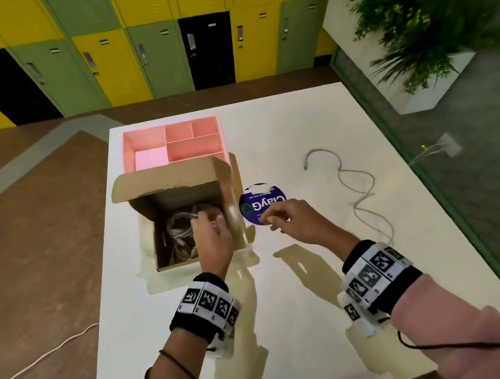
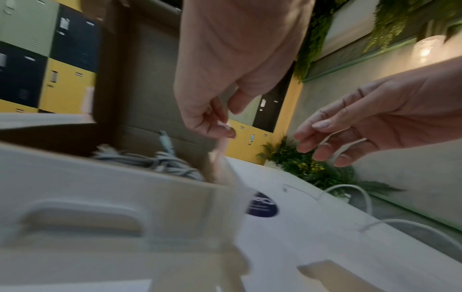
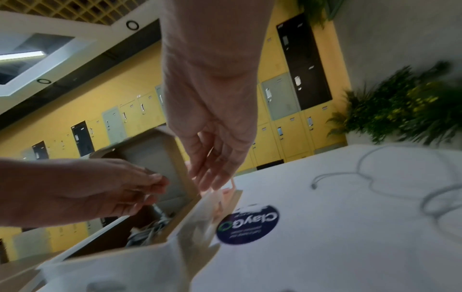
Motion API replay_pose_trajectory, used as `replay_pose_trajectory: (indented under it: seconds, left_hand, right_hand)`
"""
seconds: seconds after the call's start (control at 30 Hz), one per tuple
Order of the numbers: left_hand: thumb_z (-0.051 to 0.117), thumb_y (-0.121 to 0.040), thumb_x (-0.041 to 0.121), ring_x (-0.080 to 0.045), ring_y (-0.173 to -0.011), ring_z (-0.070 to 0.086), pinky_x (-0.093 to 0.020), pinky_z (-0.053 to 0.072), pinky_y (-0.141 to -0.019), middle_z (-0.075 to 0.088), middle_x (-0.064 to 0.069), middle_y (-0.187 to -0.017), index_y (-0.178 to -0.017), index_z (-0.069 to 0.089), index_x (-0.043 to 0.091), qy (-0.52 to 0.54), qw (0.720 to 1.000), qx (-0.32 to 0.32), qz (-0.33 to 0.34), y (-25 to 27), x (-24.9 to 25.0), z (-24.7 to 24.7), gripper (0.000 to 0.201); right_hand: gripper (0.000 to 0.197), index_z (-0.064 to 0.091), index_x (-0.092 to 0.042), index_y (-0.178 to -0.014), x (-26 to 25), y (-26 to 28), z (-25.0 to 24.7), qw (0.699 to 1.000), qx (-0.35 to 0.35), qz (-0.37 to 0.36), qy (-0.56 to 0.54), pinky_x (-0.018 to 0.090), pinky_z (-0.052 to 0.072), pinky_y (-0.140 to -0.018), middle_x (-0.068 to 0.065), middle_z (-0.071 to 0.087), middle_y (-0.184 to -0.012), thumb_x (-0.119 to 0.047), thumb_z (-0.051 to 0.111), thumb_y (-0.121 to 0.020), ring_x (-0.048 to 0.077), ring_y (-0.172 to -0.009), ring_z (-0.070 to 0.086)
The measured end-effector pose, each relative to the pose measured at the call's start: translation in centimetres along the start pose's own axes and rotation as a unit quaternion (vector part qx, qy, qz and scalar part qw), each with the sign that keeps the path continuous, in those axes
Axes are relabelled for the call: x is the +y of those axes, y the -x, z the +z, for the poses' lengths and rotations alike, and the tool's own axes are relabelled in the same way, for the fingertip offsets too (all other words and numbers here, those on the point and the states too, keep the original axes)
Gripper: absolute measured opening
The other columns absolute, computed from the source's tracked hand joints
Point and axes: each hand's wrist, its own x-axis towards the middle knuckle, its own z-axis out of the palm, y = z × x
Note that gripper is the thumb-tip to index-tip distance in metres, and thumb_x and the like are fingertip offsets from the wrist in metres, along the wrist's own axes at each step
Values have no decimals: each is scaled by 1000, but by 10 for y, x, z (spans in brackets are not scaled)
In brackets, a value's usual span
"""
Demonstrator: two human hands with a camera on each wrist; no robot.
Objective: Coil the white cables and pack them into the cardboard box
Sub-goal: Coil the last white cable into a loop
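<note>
Soft indoor light falls from above, leaving pale, smeared shadows of both arms on the glossy white worktop (image 1: 283, 139). The head view is fairly sharp at its centre, but the lockers (image 1: 113, 63) bow at the edges and the plant (image 1: 430, 16) is streaked with motion blur. Both wrist views are dimmer and heavily blurred, worst on the cardboard box (image 2: 105, 207); a ceiling lamp (image 3: 22, 55) glares.

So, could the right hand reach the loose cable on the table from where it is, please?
Probably yes. The right hand is open and holds nothing, and only bare table lies between it and the loose cable to its right.
</note>
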Motion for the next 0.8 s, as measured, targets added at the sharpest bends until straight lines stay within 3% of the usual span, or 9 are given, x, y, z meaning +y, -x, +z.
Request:
replay_pose_trajectory:
  seconds: [0.07,0.2,0.37,0.47,0.57,0.7,0.8]
  left_hand:
    - [47,-98,14,-16,-89,49,-23,35,-75,55,-14,-109,-109,55,0,11,998,-18,51,12,13,17,20]
    - [48,-97,10,-23,-76,62,-34,51,-71,62,-7,-89,-101,56,2,66,989,-89,101,40,38,59,12]
    - [50,-97,12,-9,-63,59,-12,45,-59,64,-5,-77,-98,59,3,46,961,-248,114,78,62,103,12]
    - [52,-97,16,-8,-62,60,-8,44,-54,66,-6,-82,-98,60,5,3,932,-339,132,98,70,121,14]
    - [53,-96,21,-7,-64,60,-10,44,-53,68,-4,-83,-103,59,7,-34,907,-400,131,115,75,137,16]
    - [59,-93,25,-8,-61,60,-24,51,-71,68,0,-75,-108,56,16,-76,880,-448,138,134,79,155,17]
    - [62,-91,23,-5,-58,57,-23,49,-66,66,0,-72,-107,57,14,-100,878,-447,138,144,79,167,19]
  right_hand:
    - [17,69,-8,-102,13,12,-27,1000,-4,1,11,5,44,-60,3,70,-93,-8,54,-94,8,-74,64]
    - [17,69,-10,-103,44,41,-82,1000,10,8,13,16,47,-65,4,71,-93,-9,56,-93,12,-77,65]
    - [32,68,-18,-100,91,77,-129,999,0,46,28,21,49,-70,1,69,-93,6,50,-89,11,-78,65]
    - [41,68,-12,-102,114,97,-143,997,-22,51,49,10,47,-67,4,67,-95,16,44,-84,11,-78,63]
    - [40,68,-10,-105,134,118,-150,994,-51,55,79,2,41,-59,5,67,-102,15,44,-85,7,-79,61]
    - [39,67,-15,-107,160,138,-150,991,-65,72,95,1,39,-54,2,65,-105,12,49,-86,8,-81,60]
    - [40,65,-17,-113,176,146,-143,991,-53,87,89,2,39,-49,2,62,-108,10,53,-86,12,-82,58]
